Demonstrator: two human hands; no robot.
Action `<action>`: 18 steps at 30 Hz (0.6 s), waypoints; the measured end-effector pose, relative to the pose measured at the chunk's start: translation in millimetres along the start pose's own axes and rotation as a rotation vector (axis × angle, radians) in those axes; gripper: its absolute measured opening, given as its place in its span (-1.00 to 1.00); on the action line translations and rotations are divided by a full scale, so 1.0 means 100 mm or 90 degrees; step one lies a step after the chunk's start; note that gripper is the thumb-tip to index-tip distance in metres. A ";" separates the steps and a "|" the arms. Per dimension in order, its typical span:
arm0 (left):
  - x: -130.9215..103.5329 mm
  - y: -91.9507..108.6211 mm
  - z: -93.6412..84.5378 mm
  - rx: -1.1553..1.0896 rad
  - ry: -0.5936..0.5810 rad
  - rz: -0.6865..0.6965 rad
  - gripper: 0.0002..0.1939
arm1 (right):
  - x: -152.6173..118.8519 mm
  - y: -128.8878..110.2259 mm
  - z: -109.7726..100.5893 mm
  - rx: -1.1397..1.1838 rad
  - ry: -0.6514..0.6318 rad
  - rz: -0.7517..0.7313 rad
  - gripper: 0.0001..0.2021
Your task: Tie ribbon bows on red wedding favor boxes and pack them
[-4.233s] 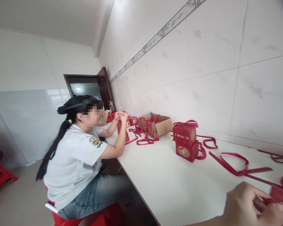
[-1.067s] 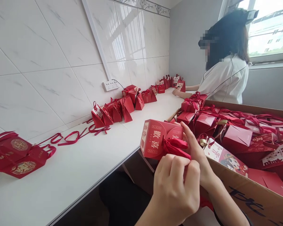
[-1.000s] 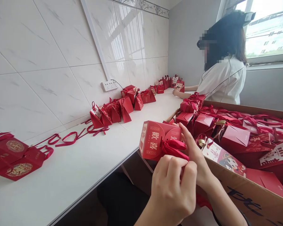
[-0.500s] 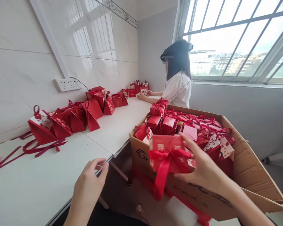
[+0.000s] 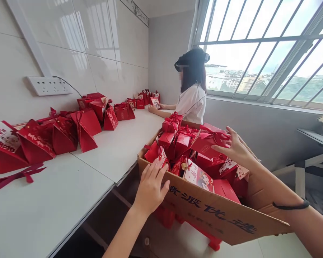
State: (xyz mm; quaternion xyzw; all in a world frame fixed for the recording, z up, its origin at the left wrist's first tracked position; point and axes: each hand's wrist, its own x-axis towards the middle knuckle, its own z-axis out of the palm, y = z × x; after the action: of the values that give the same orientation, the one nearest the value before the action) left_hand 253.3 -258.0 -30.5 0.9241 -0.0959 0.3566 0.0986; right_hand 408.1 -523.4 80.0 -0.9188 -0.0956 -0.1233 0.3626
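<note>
My right hand point(image 5: 238, 147) grips a red gift box point(image 5: 204, 145) with a ribbon bow, holding it by its right end over the other boxes in the carton. My left hand point(image 5: 152, 184) is open, its spread fingers at the near left rim of the cardboard carton point(image 5: 204, 208). A small red and white box point(image 5: 163, 159) stands just beyond those fingertips. Between the hands, a white box with a cartoon print point(image 5: 199, 176) lies at the front of the carton. Red boxes with ribbons fill the rest of it.
Along the tiled wall, a row of red gift boxes point(image 5: 86, 129) stands on the white table point(image 5: 86, 175), with loose ribbon point(image 5: 16, 177) at the left. A co-worker point(image 5: 192, 96) at the far end holds a small box. A barred window point(image 5: 258, 53) is at right.
My right hand has moved the red gift box away from me, from the carton's front to above its contents. My left hand went right, from the table edge to the carton rim. The view turned right.
</note>
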 end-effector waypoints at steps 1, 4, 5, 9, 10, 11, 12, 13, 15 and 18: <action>0.01 0.04 0.10 -0.010 -0.021 -0.009 -0.56 | -0.01 -0.03 0.01 -0.016 0.003 -0.017 0.11; -0.02 0.09 0.34 -0.026 -0.054 -0.070 -0.56 | -0.04 -0.04 0.01 -0.077 0.024 -0.060 0.04; -0.04 0.10 0.38 -0.031 -0.057 -0.088 -0.56 | -0.06 -0.01 -0.01 -0.095 0.036 -0.067 0.03; -0.08 0.10 0.45 -0.049 -0.058 -0.109 -0.49 | -0.15 0.20 -0.15 -0.107 0.088 -0.042 0.04; -0.07 0.10 0.45 -0.049 -0.056 -0.103 -0.48 | -0.19 0.25 -0.20 -0.111 0.089 -0.028 0.04; -0.07 0.10 0.45 -0.048 -0.055 -0.097 -0.47 | -0.23 0.28 -0.27 -0.121 0.075 -0.011 0.02; -0.07 0.10 0.46 -0.046 -0.053 -0.094 -0.46 | -0.27 0.31 -0.35 -0.136 0.046 0.008 0.01; -0.07 0.09 0.46 -0.043 -0.051 -0.092 -0.46 | -0.31 0.33 -0.43 -0.157 0.001 0.034 -0.01; -0.06 0.09 0.47 -0.037 -0.045 -0.091 -0.47 | -0.40 0.37 -0.60 -0.194 -0.110 0.102 -0.05; -0.06 0.09 0.47 -0.030 -0.039 -0.089 -0.47 | -0.52 0.44 -0.80 -0.221 -0.251 0.152 -0.18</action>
State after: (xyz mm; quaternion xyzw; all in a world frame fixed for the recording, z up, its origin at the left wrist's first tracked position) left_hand 276.5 -278.3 -68.1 0.9364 -0.0421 0.3182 0.1418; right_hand 357.9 -614.0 92.9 -0.9782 -0.0329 0.0864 0.1861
